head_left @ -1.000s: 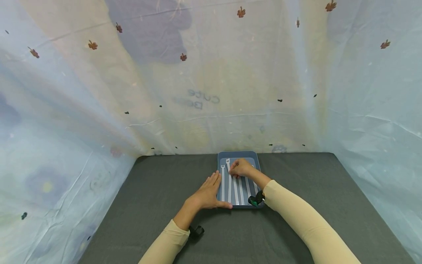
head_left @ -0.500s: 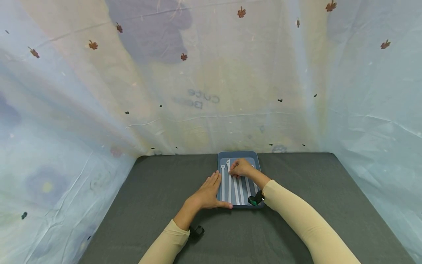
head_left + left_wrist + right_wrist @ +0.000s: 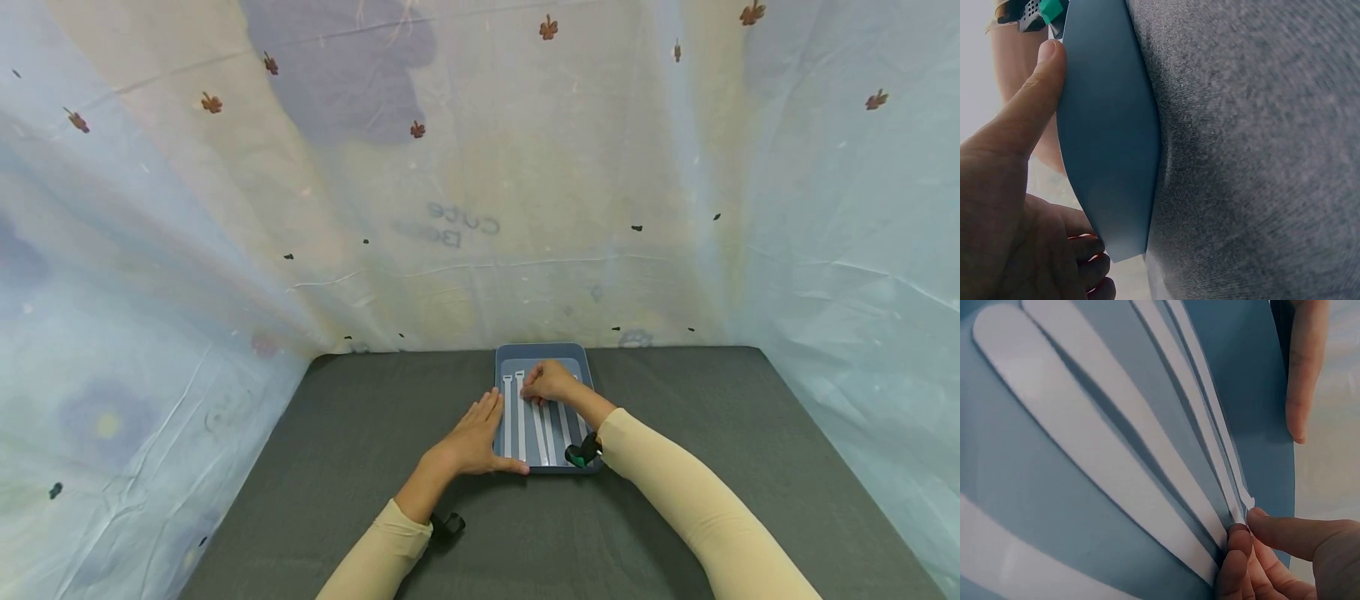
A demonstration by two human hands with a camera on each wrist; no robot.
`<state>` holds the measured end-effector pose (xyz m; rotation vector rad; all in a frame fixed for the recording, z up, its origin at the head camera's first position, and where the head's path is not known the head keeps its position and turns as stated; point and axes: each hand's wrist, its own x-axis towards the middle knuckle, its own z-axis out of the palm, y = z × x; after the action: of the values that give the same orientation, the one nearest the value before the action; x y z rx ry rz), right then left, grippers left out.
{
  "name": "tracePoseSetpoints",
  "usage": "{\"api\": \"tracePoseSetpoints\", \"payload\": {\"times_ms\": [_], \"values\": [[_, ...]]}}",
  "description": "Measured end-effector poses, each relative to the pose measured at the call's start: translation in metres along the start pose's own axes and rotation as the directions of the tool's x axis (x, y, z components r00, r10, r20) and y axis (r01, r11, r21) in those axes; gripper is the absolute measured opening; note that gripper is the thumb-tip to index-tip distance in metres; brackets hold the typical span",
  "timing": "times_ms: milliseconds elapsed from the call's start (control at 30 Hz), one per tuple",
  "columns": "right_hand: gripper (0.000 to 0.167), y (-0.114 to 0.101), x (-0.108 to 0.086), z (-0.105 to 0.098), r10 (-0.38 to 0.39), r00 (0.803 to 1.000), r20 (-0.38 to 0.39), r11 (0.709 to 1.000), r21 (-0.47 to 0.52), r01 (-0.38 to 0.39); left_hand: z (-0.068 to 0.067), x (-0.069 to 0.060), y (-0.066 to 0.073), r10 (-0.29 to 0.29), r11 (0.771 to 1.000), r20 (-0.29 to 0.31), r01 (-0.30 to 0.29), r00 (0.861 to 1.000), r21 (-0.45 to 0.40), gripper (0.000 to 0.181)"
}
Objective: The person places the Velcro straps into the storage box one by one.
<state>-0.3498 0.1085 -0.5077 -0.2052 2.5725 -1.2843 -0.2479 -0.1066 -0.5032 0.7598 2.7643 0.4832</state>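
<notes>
A shallow blue-grey tray (image 3: 543, 351) lies on the dark table with several flat white straps side by side in it. Some straps show a wider, slotted head at the far end. My right hand (image 3: 551, 382) is over the tray; its thumb and fingers pinch the second white strap (image 3: 521, 429) from the left near its head. In the right wrist view the thumb (image 3: 1285, 534) meets the fingers at that strap. My left hand (image 3: 468, 437) rests along the tray's left side, thumb at the near rim. Its fingers touch the tray's wall (image 3: 1107, 137) in the left wrist view.
The leftmost white strap (image 3: 507, 425) lies straight beside the pinched one. Other straps fan out to the right, partly under my right hand and wrist camera (image 3: 582, 451). A dark grey cloth (image 3: 660, 533) covers the table, with a patterned curtain (image 3: 480, 167) behind.
The second strap from the left has slid slightly toward me, its head now about level with the leftmost strap's. Both hands stay almost in place.
</notes>
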Motion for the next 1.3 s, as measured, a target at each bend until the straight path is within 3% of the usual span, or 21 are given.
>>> {"api": "tracePoseSetpoints", "payload": {"times_ms": [300, 867, 1067, 1200, 1300], "values": [[0.013, -0.001, 0.002, -0.001, 0.002, 1.0, 0.013, 1.0, 0.015, -0.003, -0.001, 0.0, 0.0, -0.004, 1.0, 0.0, 0.004, 1.0, -0.005, 0.13], [0.023, -0.018, -0.022, -0.022, -0.08, 0.996, -0.034, 0.993, 0.082, 0.083, 0.0, 0.004, -0.004, 0.012, 1.0, -0.017, -0.012, 1.0, 0.003, 0.133], [0.022, -0.015, -0.036, -0.034, -0.182, 0.981, -0.073, 0.983, 0.007, 0.183, 0.001, 0.003, -0.007, 0.022, 0.999, -0.023, -0.021, 0.999, 0.029, 0.132], [0.019, -0.011, -0.047, -0.043, -0.234, 0.963, -0.131, 0.969, -0.115, 0.22, -0.001, -0.001, -0.009, 0.021, 1.0, -0.029, -0.02, 0.999, 0.013, 0.125], [0.02, -0.009, -0.058, -0.05, -0.263, 0.949, -0.173, 0.953, -0.203, 0.227, -0.003, -0.005, -0.014, 0.019, 1.0, -0.075, -0.018, 0.997, 0.015, 0.116]]}}
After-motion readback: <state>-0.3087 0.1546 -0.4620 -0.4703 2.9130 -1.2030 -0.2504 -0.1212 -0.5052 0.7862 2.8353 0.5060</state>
